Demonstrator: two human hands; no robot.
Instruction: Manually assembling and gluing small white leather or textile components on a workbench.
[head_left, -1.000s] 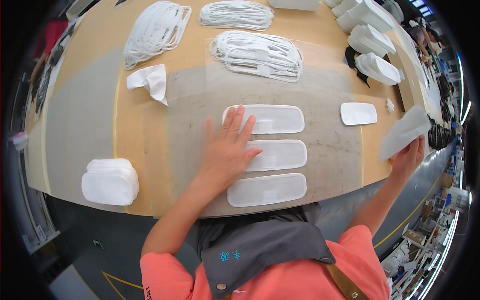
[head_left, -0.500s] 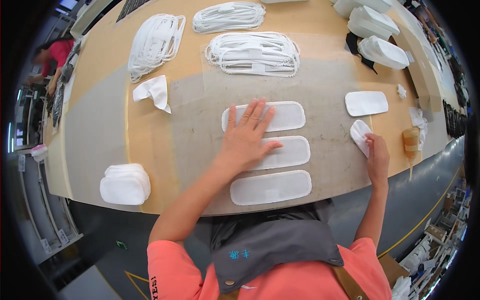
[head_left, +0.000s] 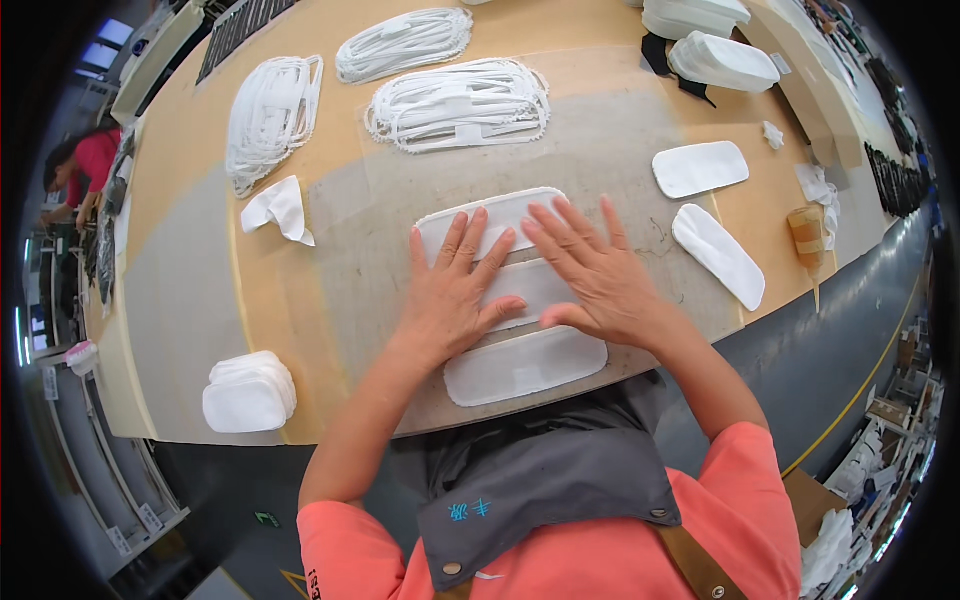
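Three white rounded-rectangle fabric pads lie in a column in front of me: a far pad (head_left: 507,207), a middle pad (head_left: 535,285) and a near pad (head_left: 527,366). My left hand (head_left: 445,300) lies flat with spread fingers over the left part of the far and middle pads. Over their right part is my right hand (head_left: 605,288), fingers spread too and slightly blurred; whether it touches the fabric I cannot tell. Neither hand holds anything. To the right rest a slanted white pad (head_left: 718,257) and, beyond it, another white pad (head_left: 700,170).
A stack of white pads (head_left: 248,393) stands at the table's left. Bundles of white strips (head_left: 457,105) lie at the back, near a crumpled white cloth (head_left: 278,212). More pad stacks (head_left: 725,60) are far right. An amber nozzle bottle (head_left: 806,235) lies by the right edge.
My right hand has let go of the slanted pad on the right and moved left over the column of pads. My left hand stays spread on them. The whole view has shifted and turned slightly.
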